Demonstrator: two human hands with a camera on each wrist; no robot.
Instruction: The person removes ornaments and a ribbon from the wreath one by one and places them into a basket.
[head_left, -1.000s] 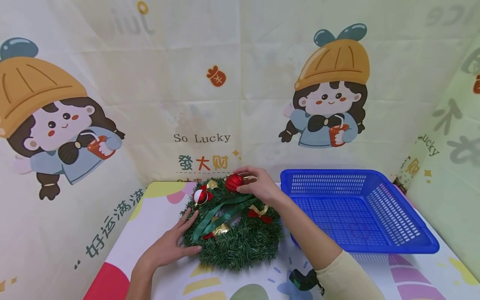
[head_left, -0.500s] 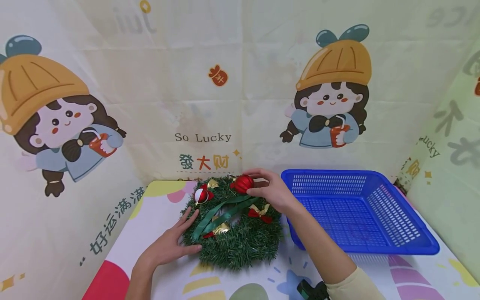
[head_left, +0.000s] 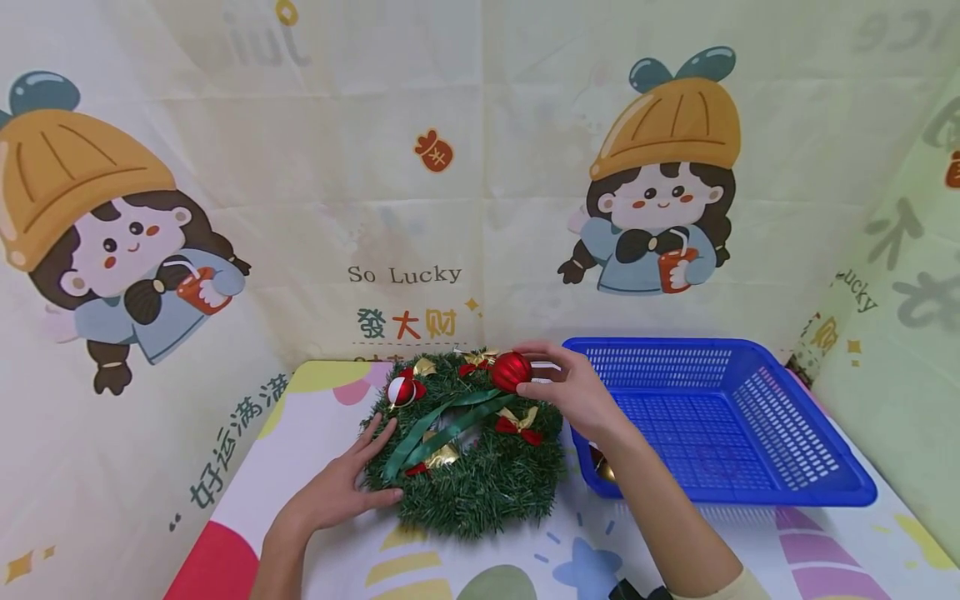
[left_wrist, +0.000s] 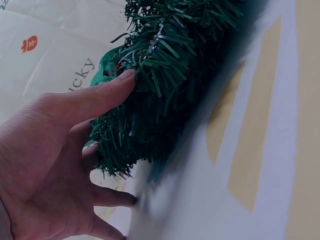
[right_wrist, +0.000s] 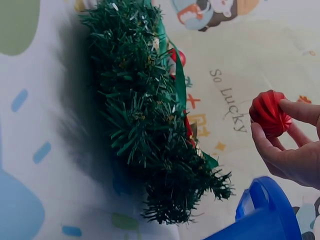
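A green Christmas wreath (head_left: pixel 487 492) lies on the table, dressed with red and gold bows, a red-and-white ball (head_left: pixel 402 392) and a green ribbon (head_left: pixel 450 433). My left hand (head_left: pixel 341 490) rests on its left side with fingers spread. In the left wrist view, the left thumb (left_wrist: pixel 107 97) touches the green tinsel, and two fingertips reach down to the tabletop. My right hand (head_left: pixel 573 390) pinches a ribbed red Christmas ball (head_left: pixel 512 372) between thumb and fingers. In the right wrist view, that ball is held up apart from the wreath.
A blue plastic basket (head_left: pixel 720 500) stands right of the wreath, close to the right forearm. Something gold and dark (head_left: pixel 603 467) shows in its near left corner, partly hidden. A printed cloth backdrop (head_left: pixel 480 167) rises behind the table.
My right hand has moved right with the red ball, from the wreath's top toward the basket, uncovering a red and gold bow. The left hand has stayed in place.
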